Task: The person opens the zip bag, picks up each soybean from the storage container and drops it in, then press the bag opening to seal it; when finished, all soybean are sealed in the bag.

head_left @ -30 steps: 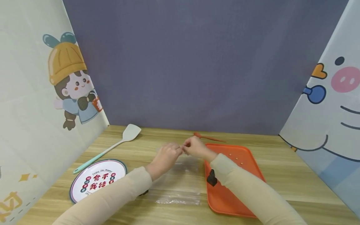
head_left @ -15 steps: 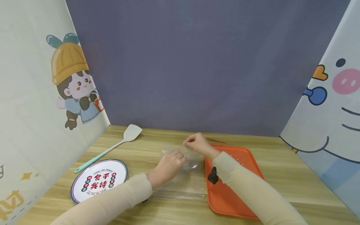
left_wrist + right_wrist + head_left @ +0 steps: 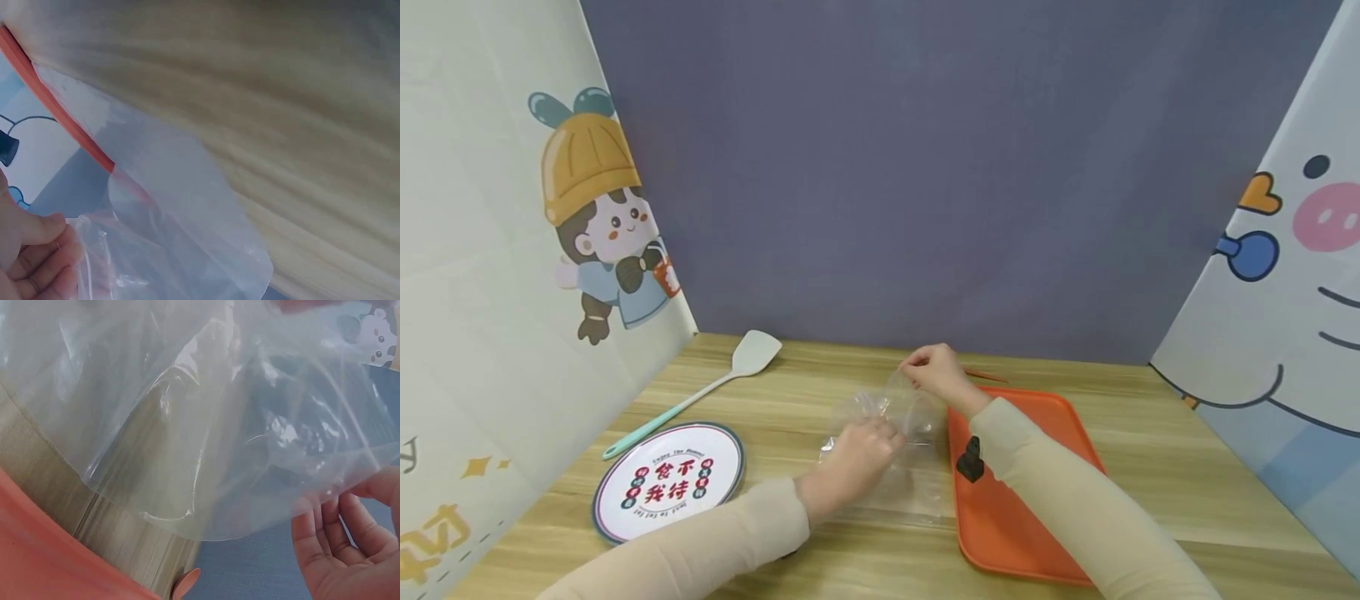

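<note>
A clear plastic bag (image 3: 910,492) lies on the table between my hands, its far end lifted and crumpled. My left hand (image 3: 859,458) pinches the bag's edge between thumb and fingers; the left wrist view shows that hand (image 3: 37,256) at lower left, with the clear film (image 3: 175,206) spread beside it. Farther back and higher, my right hand (image 3: 942,375) pinches another part of the rim. In the right wrist view, the fingertips of this hand (image 3: 350,544) meet the edge of the film (image 3: 181,425). Between the two hands, the film bulges apart.
An orange tray (image 3: 1026,525) lies to the right of the bag, under my right forearm. Behind it is a thin orange spoon (image 3: 988,376), partly hidden. At left are a round plate (image 3: 658,482) with printed characters and a long-handled spatula (image 3: 752,354). Walls enclose the table.
My hands were together at the bag's far edge. The right hand has moved up and back, the left toward me, and the film between them has lifted and spread apart.
</note>
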A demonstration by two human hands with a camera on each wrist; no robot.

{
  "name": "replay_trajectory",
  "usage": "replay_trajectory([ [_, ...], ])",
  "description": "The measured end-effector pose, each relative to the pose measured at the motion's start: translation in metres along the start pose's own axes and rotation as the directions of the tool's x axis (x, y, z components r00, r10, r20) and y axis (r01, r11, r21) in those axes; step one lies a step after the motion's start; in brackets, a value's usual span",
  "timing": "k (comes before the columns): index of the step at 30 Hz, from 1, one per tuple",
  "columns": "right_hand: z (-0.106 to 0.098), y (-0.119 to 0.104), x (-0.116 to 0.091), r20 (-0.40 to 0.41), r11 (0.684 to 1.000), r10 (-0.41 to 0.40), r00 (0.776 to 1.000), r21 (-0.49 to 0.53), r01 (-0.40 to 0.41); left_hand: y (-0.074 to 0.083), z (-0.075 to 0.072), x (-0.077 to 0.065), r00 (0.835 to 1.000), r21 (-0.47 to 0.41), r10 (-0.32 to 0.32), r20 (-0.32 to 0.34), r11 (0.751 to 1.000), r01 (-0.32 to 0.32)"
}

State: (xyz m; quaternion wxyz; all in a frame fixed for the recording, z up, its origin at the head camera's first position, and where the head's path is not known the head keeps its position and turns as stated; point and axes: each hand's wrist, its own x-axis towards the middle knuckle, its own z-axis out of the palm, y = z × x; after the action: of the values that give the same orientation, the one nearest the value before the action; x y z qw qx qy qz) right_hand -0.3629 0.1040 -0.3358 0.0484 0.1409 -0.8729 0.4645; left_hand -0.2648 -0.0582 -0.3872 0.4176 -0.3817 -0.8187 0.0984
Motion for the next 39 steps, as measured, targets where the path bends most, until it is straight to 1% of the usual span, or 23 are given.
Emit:
replay_trajectory([
  [4,-0.003,-0.001,0.0,-0.038,1.0,0.024,0.999,-0.007,-0.024,0.006,-0.005,0.002,0.999,0.014,0.007,0.052,1.0,-0.008],
  [10,-0.008,-0.004,-0.001,-0.069,0.998,0.059,0.996,0.013,-0.058,0.01,-0.011,0.005,0.991,-0.011,0.033,0.13,0.999,-0.032],
  [12,-0.009,-0.004,-0.002,-0.071,0.998,0.06,0.996,0.007,-0.06,0.01,-0.014,0.006,0.99,-0.011,0.034,0.136,0.999,-0.033],
  [15,-0.01,-0.002,-0.002,-0.068,0.998,0.036,0.997,-0.039,-0.039,0.008,-0.015,0.009,0.993,-0.005,0.036,0.117,0.999,-0.036],
  [18,-0.012,0.001,-0.005,-0.05,0.996,0.004,0.999,-0.084,-0.008,0.004,-0.014,0.013,0.995,0.003,0.035,0.092,0.999,-0.035],
  [20,-0.012,0.003,-0.007,-0.031,0.995,-0.008,0.999,-0.096,0.005,0.002,-0.014,0.015,0.996,-0.001,0.023,0.082,1.0,-0.023],
  [26,-0.013,0.007,-0.017,0.057,0.997,-0.017,0.998,-0.071,0.021,-0.001,-0.009,0.019,0.994,-0.008,-0.02,0.104,1.0,0.021],
  [32,-0.016,0.014,-0.027,0.129,0.985,-0.104,0.986,-0.123,0.12,-0.005,-0.005,0.019,0.992,-0.023,-0.075,0.102,0.997,0.078],
  [36,-0.022,0.018,-0.034,0.169,0.977,-0.085,0.982,-0.18,0.116,-0.006,-0.003,0.018,0.988,-0.032,-0.089,0.128,0.995,0.094],
  [39,-0.025,0.02,-0.039,0.152,0.97,-0.056,0.987,-0.226,0.09,-0.006,-0.002,0.018,0.986,-0.047,-0.098,0.132,0.993,0.105],
])
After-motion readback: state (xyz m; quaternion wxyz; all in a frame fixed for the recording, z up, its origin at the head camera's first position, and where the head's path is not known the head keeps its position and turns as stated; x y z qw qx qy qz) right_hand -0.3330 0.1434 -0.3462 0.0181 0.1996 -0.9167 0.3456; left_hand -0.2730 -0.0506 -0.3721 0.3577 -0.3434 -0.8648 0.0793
